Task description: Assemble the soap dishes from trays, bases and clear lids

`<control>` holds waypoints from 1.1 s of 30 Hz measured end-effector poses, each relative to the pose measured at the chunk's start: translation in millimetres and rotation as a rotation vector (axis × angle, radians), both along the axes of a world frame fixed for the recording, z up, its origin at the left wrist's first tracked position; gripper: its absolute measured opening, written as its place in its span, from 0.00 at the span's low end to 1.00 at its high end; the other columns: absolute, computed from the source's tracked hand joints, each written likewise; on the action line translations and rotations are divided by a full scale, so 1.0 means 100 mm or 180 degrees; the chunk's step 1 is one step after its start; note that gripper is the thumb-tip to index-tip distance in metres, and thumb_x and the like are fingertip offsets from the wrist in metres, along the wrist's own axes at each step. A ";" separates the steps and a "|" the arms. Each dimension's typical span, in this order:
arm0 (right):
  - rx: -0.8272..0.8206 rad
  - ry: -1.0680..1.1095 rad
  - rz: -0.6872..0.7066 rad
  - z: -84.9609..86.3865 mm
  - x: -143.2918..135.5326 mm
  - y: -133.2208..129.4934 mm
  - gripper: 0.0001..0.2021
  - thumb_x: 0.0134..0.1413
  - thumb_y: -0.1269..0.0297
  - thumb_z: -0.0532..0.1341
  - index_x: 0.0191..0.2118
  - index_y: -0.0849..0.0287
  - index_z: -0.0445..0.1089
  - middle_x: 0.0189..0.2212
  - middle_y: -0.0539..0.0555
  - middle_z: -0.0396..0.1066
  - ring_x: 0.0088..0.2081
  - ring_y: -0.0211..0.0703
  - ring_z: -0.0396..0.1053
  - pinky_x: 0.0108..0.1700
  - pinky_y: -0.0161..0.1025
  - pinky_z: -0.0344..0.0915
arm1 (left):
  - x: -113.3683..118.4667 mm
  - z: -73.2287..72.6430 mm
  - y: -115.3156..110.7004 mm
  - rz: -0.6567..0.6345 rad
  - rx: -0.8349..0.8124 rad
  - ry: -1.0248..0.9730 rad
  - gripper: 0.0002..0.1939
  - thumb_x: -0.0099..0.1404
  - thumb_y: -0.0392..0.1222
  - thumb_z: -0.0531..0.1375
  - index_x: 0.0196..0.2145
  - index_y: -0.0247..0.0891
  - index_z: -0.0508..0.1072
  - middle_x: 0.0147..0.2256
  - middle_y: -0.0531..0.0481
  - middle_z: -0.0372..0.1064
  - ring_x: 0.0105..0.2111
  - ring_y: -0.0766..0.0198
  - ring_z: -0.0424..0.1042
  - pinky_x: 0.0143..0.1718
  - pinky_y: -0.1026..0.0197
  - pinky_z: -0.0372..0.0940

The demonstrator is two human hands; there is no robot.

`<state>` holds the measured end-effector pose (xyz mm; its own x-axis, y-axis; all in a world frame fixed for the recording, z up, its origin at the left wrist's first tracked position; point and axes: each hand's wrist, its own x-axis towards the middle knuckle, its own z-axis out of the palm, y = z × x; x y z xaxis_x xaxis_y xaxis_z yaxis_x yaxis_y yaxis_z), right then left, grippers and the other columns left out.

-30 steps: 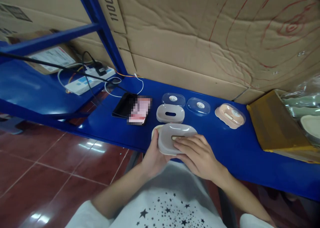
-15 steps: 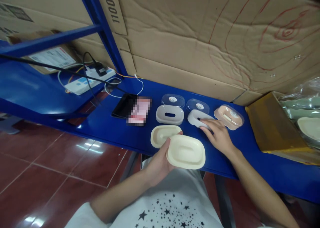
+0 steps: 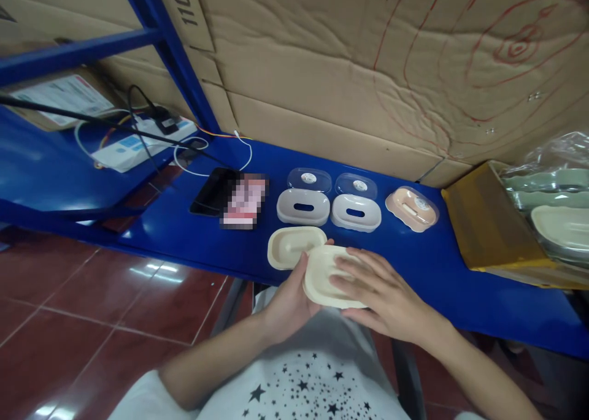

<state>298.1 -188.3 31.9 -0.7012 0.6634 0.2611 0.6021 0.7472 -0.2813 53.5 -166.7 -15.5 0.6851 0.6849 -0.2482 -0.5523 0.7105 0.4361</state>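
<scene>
A cream oval soap dish [image 3: 322, 279] is held over the table's front edge. My left hand [image 3: 288, 300] grips its left side, thumb at the rim and the other fingers mostly hidden beneath. Across its right part lie the fingers of my right hand [image 3: 381, 291], the thumb at the near edge, so both hands are on it. A second cream soap dish [image 3: 294, 248] rests on the table just behind. Farther back sit two whitish slotted trays, a left one [image 3: 304, 214] and a right one [image 3: 356, 217], each with a clear lid [image 3: 309, 179] behind it.
Right of the trays lies a pink soap box [image 3: 411, 208] under a clear cover. A carton [image 3: 483, 224] with green and cream pieces stands at the right. On the left are a dark object [image 3: 209, 193], a blurred pink item [image 3: 243, 202] and a power strip [image 3: 147, 144].
My right hand has let go of the right slotted tray and come back onto the cream dish. That tray now stands level beside the other. The view has shifted slightly.
</scene>
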 end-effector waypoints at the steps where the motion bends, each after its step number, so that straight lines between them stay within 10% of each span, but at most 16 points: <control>1: 0.0107 -0.0013 -0.0010 -0.03 0.01 -0.03 0.29 0.71 0.54 0.66 0.73 0.47 0.65 0.72 0.56 0.68 0.75 0.60 0.60 0.71 0.67 0.67 | 0.00 -0.01 0.00 -0.0055 0.0112 0.0048 0.38 0.78 0.68 0.52 0.77 0.49 0.59 0.72 0.42 0.64 0.70 0.47 0.67 0.69 0.47 0.63; 11: -0.0030 -0.0168 -0.0448 -0.52 0.49 0.21 0.24 0.74 0.59 0.64 0.70 0.43 0.67 0.70 0.58 0.71 0.68 0.56 0.72 0.70 0.70 0.64 | -0.25 -0.02 -0.08 0.0751 0.2432 0.2171 0.17 0.79 0.53 0.60 0.60 0.48 0.77 0.42 0.47 0.75 0.40 0.60 0.77 0.44 0.56 0.72; 18: 0.0527 0.0111 -0.1286 -0.30 1.08 0.67 0.30 0.69 0.52 0.67 0.73 0.39 0.65 0.73 0.57 0.66 0.73 0.63 0.64 0.73 0.69 0.59 | -0.21 -0.02 -0.08 0.0622 0.2744 0.2126 0.14 0.79 0.50 0.58 0.51 0.43 0.80 0.36 0.47 0.76 0.35 0.60 0.75 0.38 0.56 0.70; 24: 0.0694 0.0249 -0.1832 -0.49 1.91 1.36 0.42 0.59 0.36 0.70 0.74 0.46 0.62 0.68 0.64 0.70 0.66 0.68 0.71 0.70 0.61 0.66 | -0.22 -0.04 -0.09 0.0543 0.2532 0.1743 0.13 0.79 0.49 0.59 0.54 0.45 0.79 0.35 0.49 0.72 0.34 0.62 0.73 0.36 0.58 0.70; 30: 0.0497 0.0508 -0.1896 -0.15 1.25 1.03 0.45 0.61 0.42 0.71 0.77 0.45 0.56 0.70 0.64 0.65 0.69 0.69 0.67 0.70 0.65 0.67 | -0.16 -0.07 0.03 0.0267 0.1516 0.0523 0.24 0.74 0.57 0.65 0.63 0.49 0.73 0.52 0.41 0.76 0.49 0.51 0.77 0.42 0.51 0.77; 33: 0.0028 0.0342 -0.0947 0.13 0.52 0.56 0.48 0.59 0.43 0.73 0.79 0.43 0.53 0.75 0.63 0.58 0.73 0.71 0.61 0.69 0.70 0.67 | -0.11 -0.04 0.06 -0.0208 0.0560 -0.0254 0.37 0.74 0.71 0.57 0.70 0.49 0.67 0.69 0.35 0.67 0.66 0.38 0.69 0.55 0.34 0.74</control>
<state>350.4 -132.7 44.6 -0.4448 0.8327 0.3299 0.7618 0.5454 -0.3494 42.9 -161.2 -19.3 0.7422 0.6663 -0.0717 -0.5453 0.6627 0.5133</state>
